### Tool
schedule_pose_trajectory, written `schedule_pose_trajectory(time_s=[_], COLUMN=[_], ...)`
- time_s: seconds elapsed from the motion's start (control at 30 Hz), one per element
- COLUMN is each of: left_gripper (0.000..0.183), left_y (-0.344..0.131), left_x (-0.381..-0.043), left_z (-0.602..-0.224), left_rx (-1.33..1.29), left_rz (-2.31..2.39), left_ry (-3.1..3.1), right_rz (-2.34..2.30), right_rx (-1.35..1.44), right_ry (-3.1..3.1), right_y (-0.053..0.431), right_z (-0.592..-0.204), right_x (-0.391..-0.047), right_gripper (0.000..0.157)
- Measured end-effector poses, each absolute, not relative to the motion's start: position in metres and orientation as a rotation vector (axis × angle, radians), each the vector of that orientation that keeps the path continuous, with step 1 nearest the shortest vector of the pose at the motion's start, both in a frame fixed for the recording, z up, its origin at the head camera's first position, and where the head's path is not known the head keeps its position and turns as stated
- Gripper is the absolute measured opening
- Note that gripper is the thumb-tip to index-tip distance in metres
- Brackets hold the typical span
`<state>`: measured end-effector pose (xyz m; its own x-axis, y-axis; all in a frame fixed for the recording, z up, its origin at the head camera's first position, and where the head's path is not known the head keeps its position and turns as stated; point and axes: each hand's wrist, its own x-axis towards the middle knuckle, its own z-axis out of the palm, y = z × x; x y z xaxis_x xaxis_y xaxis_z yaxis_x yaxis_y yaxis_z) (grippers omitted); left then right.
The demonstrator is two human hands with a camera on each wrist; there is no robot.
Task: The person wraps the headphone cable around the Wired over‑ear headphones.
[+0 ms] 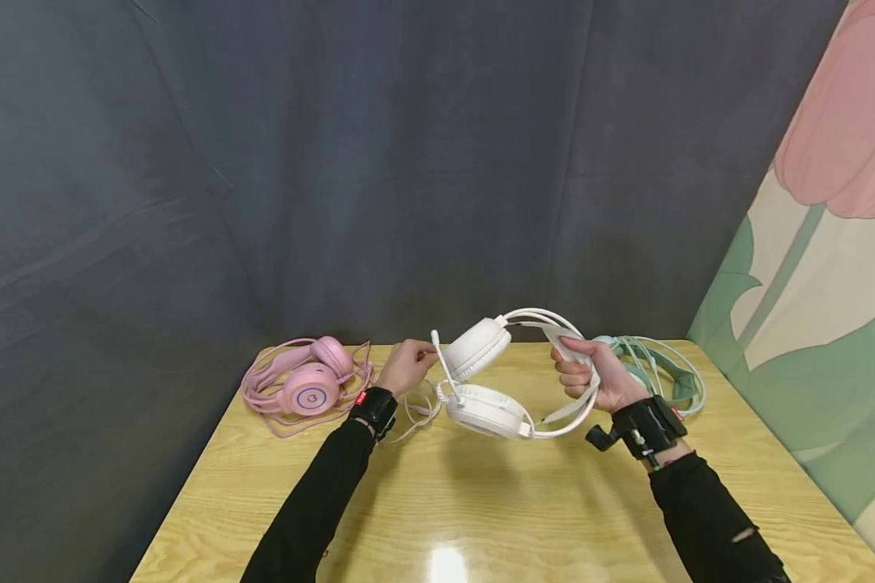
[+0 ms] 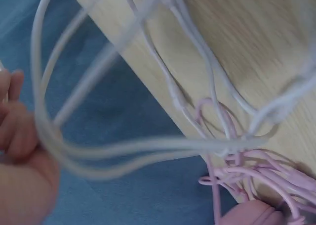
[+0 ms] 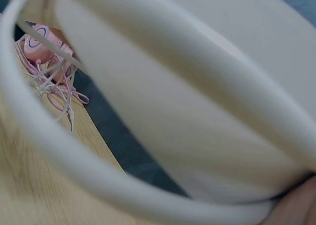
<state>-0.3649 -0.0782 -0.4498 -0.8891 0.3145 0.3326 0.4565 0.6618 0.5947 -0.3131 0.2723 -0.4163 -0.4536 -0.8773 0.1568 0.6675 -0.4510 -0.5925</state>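
A white headset (image 1: 484, 411) with a boom microphone (image 1: 443, 360) is held up above the wooden table, tilted, its ear cups toward the left. My right hand (image 1: 596, 376) grips its headband (image 3: 163, 81), fingers curled round the band. Just left of the ear cups, my left hand (image 1: 408, 366) has bent fingers near the microphone. White cable (image 2: 133, 146) loops up to that hand in the left wrist view, and the fingers appear to pinch it; the fingertips are partly out of frame. More white cable lies on the table beneath.
Pink headphones (image 1: 312, 393) with tangled pink cable lie at the table's back left. Green headphones (image 1: 681, 380) with coiled cable sit at the back right, partly behind my right hand. A dark cloth (image 1: 423, 162) hangs behind the table (image 1: 525, 518); a flower-patterned surface (image 1: 809, 324) borders the right.
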Motion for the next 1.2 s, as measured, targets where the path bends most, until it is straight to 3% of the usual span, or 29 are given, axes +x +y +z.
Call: schedule_pose_trajectory(time_s=[0.2, 0.5, 0.67, 0.93, 1.2], left_gripper=[0.024, 0.021, 0.022, 0.021, 0.02], left_y=[-0.072, -0.066, -0.063, -0.061, -0.059], left_x=[-0.365, -0.364, -0.363, -0.356, -0.351], left_z=[-0.435, -0.412, -0.401, -0.387, -0.376], left_rx=[-0.48, -0.574, -0.615, -0.703, -0.735], left_rz=[-0.949, -0.875, -0.828, -0.803, -0.694], left_ry=[-2.631, -2.608, -2.585, -2.533, -2.546], right_rz=[-1.937, -1.852, -1.843, -1.864, -1.988], right_rx=[-0.665, -0.689, -0.617, -0.519, -0.236], right_ry=[0.666, 0.887, 0.978, 1.216, 1.619], right_y=[0.265, 0.25, 0.244, 0.244, 0.245], right_z=[-0.419, -0.42, -0.418, -0.42, -0.418], right_x=[-0.313, -0.313, -0.311, -0.309, -0.303], right_gripper=[0.046, 0.05, 0.053, 0.043, 0.035])
